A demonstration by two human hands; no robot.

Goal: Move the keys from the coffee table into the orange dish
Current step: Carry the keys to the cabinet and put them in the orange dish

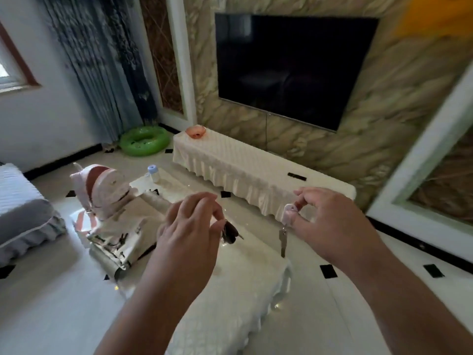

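Note:
My left hand [190, 228] pinches a dark bunch of keys [230, 233] that hangs just above the coffee table [230, 290]. My right hand [330, 221] holds a pale pink fob [289, 213] by its top, and a single silver key [282, 242] dangles below it. Both hands are lifted over the far end of the white-covered table. The orange dish [195, 131] stands far off on the left end of the long TV cabinet [250, 170], and what it holds I cannot make out.
Rolled paper and a pink-and-white bundle [105, 193] lie on the table's left side, with a small bottle [153, 173] behind. A green swim ring [144, 140] lies on the floor by the curtain. A sofa edge [23, 216] is at left, a TV [289, 70] on the wall.

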